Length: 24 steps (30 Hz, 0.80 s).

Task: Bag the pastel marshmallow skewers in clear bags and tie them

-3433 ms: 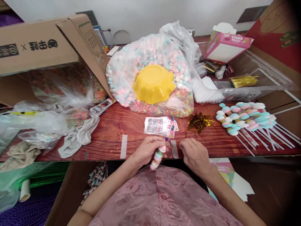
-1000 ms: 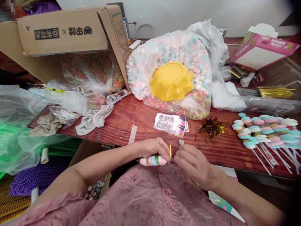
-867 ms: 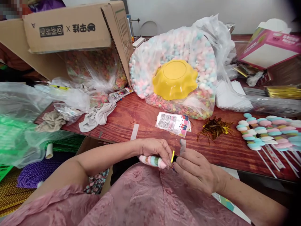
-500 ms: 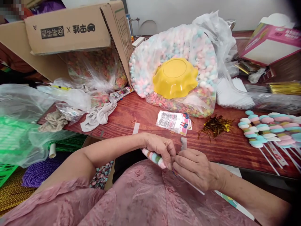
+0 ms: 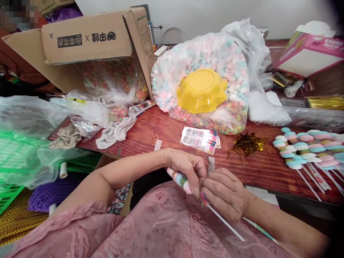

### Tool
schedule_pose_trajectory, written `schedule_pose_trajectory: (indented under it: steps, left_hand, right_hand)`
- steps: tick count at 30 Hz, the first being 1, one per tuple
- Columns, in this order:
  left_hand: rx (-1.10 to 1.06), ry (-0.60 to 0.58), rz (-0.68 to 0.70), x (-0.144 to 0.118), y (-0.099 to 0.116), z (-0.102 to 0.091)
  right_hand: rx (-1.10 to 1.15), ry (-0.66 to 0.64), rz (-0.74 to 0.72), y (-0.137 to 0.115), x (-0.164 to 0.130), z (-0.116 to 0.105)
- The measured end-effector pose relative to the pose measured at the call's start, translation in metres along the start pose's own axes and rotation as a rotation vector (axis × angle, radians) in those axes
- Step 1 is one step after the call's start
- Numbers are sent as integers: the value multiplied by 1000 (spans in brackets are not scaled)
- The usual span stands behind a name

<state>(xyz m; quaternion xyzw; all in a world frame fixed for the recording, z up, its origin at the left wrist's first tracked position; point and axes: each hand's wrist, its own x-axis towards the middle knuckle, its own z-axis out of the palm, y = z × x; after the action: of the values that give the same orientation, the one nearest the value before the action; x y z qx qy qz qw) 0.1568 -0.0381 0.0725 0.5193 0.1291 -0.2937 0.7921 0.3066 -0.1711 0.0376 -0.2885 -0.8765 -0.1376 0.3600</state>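
Observation:
My left hand [image 5: 188,168] is closed around a marshmallow skewer [image 5: 180,180] of pink, white, blue, green and brown pieces on a white stick [image 5: 227,224]. Just beside it, my right hand [image 5: 225,193] pinches at the base of the marshmallows, where a small colourful printed piece [image 5: 203,199] sits on the stick. The fingertips of both hands nearly meet there, and they hide part of it. The stick slants down to the right below my right hand, over the pink clothing.
Finished marshmallow skewers [image 5: 309,147] lie at the table's right. Near the middle are printed labels [image 5: 199,139] and gold twist ties [image 5: 247,144]. Behind stand a large bag of marshmallows [image 5: 166,79], a yellow bowl [image 5: 201,91] upside down on it, and a cardboard box [image 5: 88,43]. A grey cloth [image 5: 115,132] lies left.
Both hands have shifted slightly right with the skewer. More of the stick and the colourful piece now show below the fingers. The whole view has moved a little.

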Motion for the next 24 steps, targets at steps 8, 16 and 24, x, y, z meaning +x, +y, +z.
schedule_pose_trajectory:
  steps: [8, 16, 24]
  left_hand:
    - [582, 259, 188, -23, 16, -30]
    - [1875, 601, 792, -17, 12, 29]
    - [606, 1004, 861, 7, -18, -19]
  right_hand:
    - [-75, -206, -49, 13, 24, -22]
    - [234, 25, 810, 57, 25, -14]
    - [887, 14, 1088, 22, 34, 20]
